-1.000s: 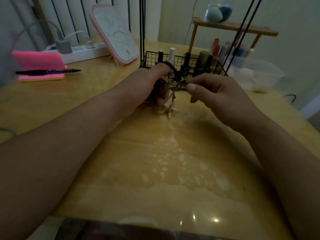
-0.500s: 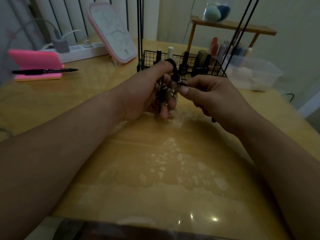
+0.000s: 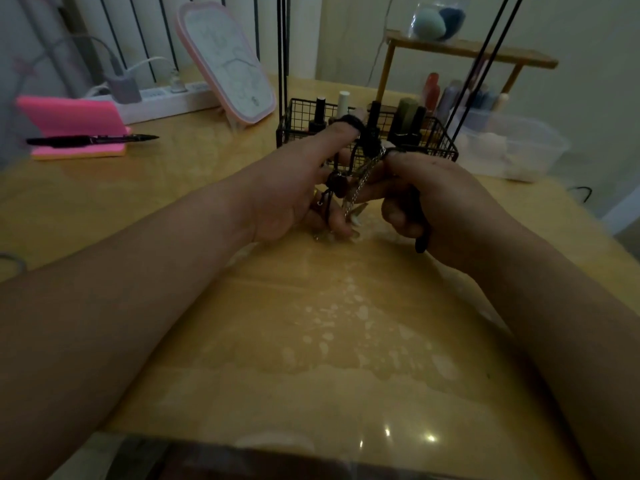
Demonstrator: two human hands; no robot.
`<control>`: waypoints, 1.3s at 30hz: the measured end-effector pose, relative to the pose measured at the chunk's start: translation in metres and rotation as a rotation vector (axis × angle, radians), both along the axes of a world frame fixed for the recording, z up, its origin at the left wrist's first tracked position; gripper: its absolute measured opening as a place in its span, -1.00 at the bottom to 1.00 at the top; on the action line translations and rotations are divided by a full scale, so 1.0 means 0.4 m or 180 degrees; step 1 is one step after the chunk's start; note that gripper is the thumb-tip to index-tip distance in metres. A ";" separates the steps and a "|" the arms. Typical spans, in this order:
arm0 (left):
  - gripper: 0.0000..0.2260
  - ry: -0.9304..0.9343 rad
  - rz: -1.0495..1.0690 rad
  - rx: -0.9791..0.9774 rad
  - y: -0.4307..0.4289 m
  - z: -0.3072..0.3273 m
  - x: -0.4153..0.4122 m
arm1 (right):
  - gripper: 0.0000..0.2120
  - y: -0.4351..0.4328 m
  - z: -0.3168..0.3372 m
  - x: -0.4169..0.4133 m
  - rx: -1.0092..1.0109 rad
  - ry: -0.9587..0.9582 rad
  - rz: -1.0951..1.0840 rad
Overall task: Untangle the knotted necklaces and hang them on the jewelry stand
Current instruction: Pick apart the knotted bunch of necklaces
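Through the head camera we see both hands raised just above the glossy yellow wooden worktop. They are in front of the black wire basket with tall thin black rods, which we take for the jewelry stand. The knotted necklaces, a tangle of black cord and thin silver chain, are held between the hands. Our left hand has the cord looped round its outstretched forefinger. Its lower fingers curl in on the dangling pendants, so its grip is closed on the tangle. Our right hand pinches the cord beside the knot, thumb and forefinger tight together, and a loose black end hangs below the palm. Compared with half a second ago, the right hand has drawn away to the right. The silver chain now shows as a separate strand. We judge the knot is loosening but not undone, and nothing hangs on the stand yet.
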State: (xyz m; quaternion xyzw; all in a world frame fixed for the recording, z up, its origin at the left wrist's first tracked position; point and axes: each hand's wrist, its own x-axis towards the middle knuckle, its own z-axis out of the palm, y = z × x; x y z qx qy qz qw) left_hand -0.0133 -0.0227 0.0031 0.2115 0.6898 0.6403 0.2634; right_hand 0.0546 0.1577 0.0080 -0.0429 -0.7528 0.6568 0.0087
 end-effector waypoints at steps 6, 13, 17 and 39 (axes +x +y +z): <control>-0.39 -0.0275 -0.0001 0.0139 0.001 -0.005 -0.003 | -0.76 0.002 -0.001 -0.002 -0.0308 -0.0027 0.0264; -0.77 -0.0013 0.0333 0.0376 -0.009 -0.007 -0.015 | -0.85 0.022 -0.002 -0.006 -0.0587 -0.0218 0.0252; -0.77 0.0150 0.0018 0.0161 -0.018 -0.007 -0.017 | -0.80 0.027 0.000 -0.005 -0.0481 -0.0111 0.0333; -0.86 0.0675 -0.0008 0.0077 -0.019 -0.023 -0.044 | -0.91 0.074 0.002 -0.005 0.0518 0.0029 0.1042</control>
